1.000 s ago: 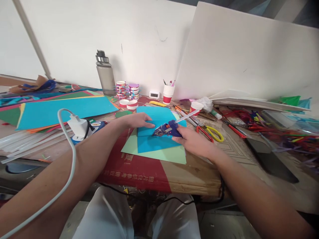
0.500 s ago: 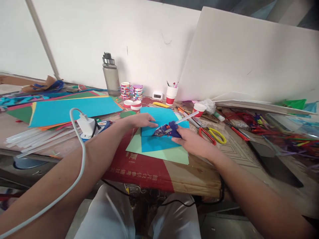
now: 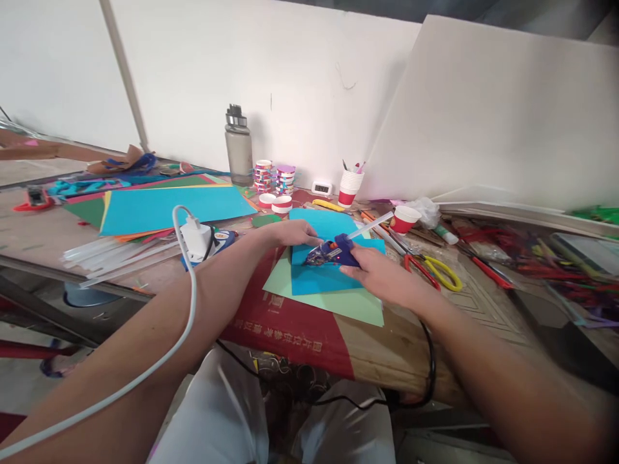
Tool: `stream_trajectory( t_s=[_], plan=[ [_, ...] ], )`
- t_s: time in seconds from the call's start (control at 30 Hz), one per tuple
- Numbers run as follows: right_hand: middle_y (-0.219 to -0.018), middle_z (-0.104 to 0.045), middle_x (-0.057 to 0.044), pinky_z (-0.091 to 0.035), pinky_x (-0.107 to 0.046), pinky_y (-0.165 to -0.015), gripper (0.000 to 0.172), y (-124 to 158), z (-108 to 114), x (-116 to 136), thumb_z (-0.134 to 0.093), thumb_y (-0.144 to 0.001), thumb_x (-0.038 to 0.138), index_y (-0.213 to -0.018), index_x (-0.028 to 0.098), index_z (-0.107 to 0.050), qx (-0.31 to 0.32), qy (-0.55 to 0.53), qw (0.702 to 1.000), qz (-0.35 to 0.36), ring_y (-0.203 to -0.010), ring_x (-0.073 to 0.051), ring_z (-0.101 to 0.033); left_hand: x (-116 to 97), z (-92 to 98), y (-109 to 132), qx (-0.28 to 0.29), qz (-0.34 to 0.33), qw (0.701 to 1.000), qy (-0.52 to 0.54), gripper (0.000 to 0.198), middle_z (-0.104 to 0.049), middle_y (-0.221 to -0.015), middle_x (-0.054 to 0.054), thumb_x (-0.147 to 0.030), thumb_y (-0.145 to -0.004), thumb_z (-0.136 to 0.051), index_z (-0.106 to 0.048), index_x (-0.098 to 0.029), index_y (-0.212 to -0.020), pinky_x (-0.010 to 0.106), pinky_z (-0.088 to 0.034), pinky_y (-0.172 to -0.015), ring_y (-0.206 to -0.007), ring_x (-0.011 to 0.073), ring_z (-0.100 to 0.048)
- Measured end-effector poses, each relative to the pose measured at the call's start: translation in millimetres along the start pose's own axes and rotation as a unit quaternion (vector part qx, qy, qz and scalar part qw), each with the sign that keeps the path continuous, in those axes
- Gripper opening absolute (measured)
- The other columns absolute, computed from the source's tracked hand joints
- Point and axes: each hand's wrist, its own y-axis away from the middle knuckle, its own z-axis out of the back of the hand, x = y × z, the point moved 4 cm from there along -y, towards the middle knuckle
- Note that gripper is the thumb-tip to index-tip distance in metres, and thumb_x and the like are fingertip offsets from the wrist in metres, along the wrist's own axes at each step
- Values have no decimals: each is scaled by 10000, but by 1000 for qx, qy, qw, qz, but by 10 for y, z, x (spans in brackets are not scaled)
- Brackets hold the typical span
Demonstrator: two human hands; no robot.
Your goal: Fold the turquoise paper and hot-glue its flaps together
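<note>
My right hand (image 3: pixel 370 269) is closed around a blue hot glue gun (image 3: pixel 333 251), a clear glue stick jutting from its back. The gun's nozzle points down left, close to the fold of a bright blue sheet of paper (image 3: pixel 314 282). My left hand (image 3: pixel 298 232) is on the raised upper flap of that blue sheet, thumb and fingers holding it. Under the blue sheet is a pale green sheet (image 3: pixel 338 309), laid on a red and brown cardboard piece (image 3: pixel 290 328).
A white charger and cable (image 3: pixel 196 240) cross near my left arm. Clear glue sticks (image 3: pixel 113 258) and coloured paper (image 3: pixel 178 209) lie left. Behind stand a bottle (image 3: pixel 238 151), a cup of pens (image 3: pixel 349 190) and a small clock (image 3: pixel 322 187). Yellow-and-red-handled scissors (image 3: pixel 447 274) lie right.
The view has turned slightly left, so everything sits further right in the picture. The glue gun tip has shifted slightly along the blue sheet; both hands keep their hold.
</note>
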Motion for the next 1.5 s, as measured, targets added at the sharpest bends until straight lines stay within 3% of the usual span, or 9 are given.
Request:
stream_trajectory(
  t_s=[0.13,0.37,0.53,0.63,0.87,1.03,1.17,1.5],
  plan=[
    [-1128,-656,-122,-421,-296,-797,219,49,18,-50,-469,-932,304,-1044,160,-590,-1,14,1000,-10,-993,-251,-600,0,3,-5,3,-12,1000,9,441,-475,-586,-18,-572,-723,-540,-591,-147,-616,244,-275,-560,-605,124,-386],
    [-1076,-657,-115,-417,-301,-789,243,-20,-30,121,-460,-929,334,-1052,160,-576,9,18,1000,-5,-978,-250,-587,-18,-2,13,12,-2,1000,28,353,-530,-600,-7,-484,-714,-555,-627,-143,-652,243,-279,-583,-622,130,-415],
    [-999,-663,-102,-423,-292,-732,209,126,163,-134,-463,-919,333,-934,165,-586,20,27,999,-27,-871,-226,-599,-36,12,24,1,-1,1000,25,458,-344,-561,-31,-566,-696,-590,-410,-174,-540,265,-225,-543,-567,110,-303],
    [-992,-661,-103,-425,-294,-717,207,178,248,-230,-472,-911,347,-920,174,-585,24,46,998,-38,-868,-231,-600,-48,7,28,12,-4,999,31,489,-302,-579,-30,-588,-699,-591,-361,-183,-550,276,-219,-544,-572,116,-286],
    [-1031,-662,-102,-434,-299,-753,232,122,180,-91,-466,-913,347,-992,171,-594,24,32,999,-16,-896,-230,-602,-24,14,23,6,-3,1000,30,447,-349,-581,-26,-569,-714,-581,-434,-176,-558,279,-218,-559,-584,122,-300],
    [-984,-677,-100,-442,-276,-703,252,253,426,-385,-499,-885,390,-930,170,-614,45,54,996,-60,-840,-224,-612,-47,21,50,27,-6,998,54,457,-373,-602,-22,-578,-726,-581,-427,-174,-576,267,-240,-557,-592,120,-324],
    [-993,-687,-103,-460,-293,-708,307,338,559,-601,-535,-855,443,-971,182,-644,55,67,993,-84,-847,-249,-629,-108,31,73,35,-21,998,39,413,-396,-607,-28,-552,-718,-610,-518,-163,-613,260,-232,-551,-580,107,-311],
    [-1111,-681,-125,-446,-311,-838,334,430,476,-550,-482,-904,376,-1119,160,-620,4,92,990,-103,-997,-267,-618,-197,32,86,25,-94,995,10,372,-372,-627,-39,-510,-756,-576,-486,-164,-655,249,-236,-550,-578,100,-306]
  ],
)
